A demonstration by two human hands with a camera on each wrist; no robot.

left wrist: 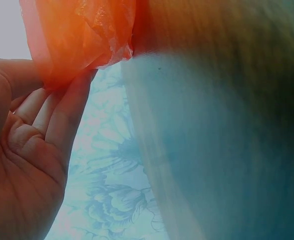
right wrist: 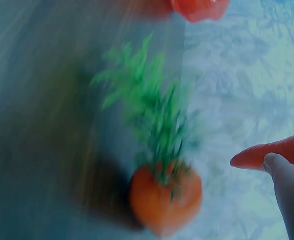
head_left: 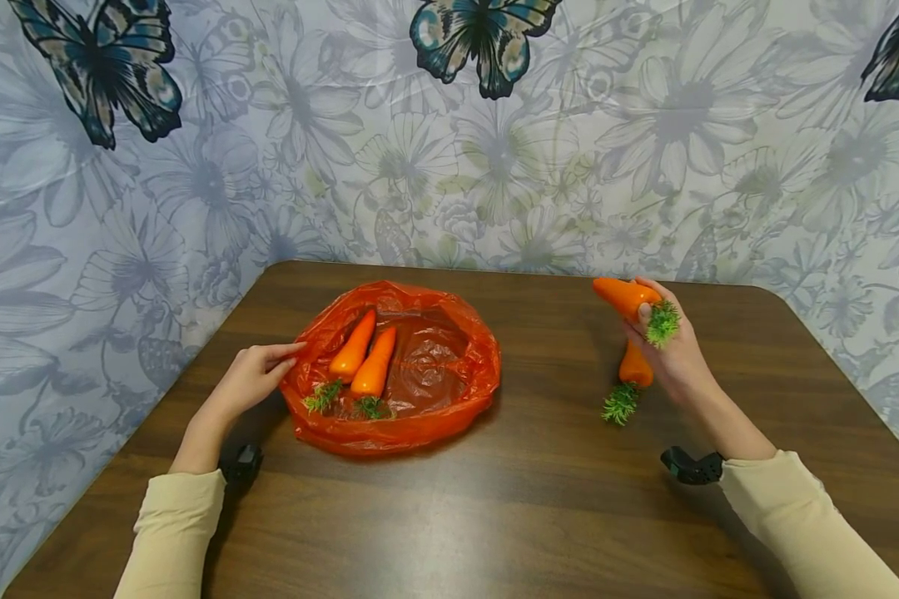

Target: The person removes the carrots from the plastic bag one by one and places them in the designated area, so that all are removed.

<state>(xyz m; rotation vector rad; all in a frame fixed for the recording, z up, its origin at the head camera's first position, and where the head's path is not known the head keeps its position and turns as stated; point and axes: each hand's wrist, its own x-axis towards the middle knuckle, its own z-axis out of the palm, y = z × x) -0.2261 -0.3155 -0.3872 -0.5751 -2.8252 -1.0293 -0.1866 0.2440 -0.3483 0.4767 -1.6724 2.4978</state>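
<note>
An orange plastic bag (head_left: 442, 366) lies spread on the table with its mouth wide. Inside, on its left side, rest two toy-like carrots (head_left: 375, 363) with green tops toward the near rim. My left hand (head_left: 253, 378) pinches the bag's left rim between thumb and fingers, as the left wrist view shows at the bag's edge (left wrist: 87, 40). Raised over the right side of the table, my right hand (head_left: 674, 345) grips a carrot (head_left: 618, 295), tip pointing left. Below it another carrot (head_left: 635, 366) lies on the table, partly hidden by the hand, its leafy top (right wrist: 156, 110) blurred in the right wrist view.
The brown wooden table (head_left: 449, 516) ends at a wall (head_left: 494, 208) with a flower pattern and butterfly decorations (head_left: 487, 42). A black wrist device (head_left: 692, 466) sits on the right arm, another (head_left: 241, 462) on the left. Bare tabletop lies between the bag and the right-hand carrots.
</note>
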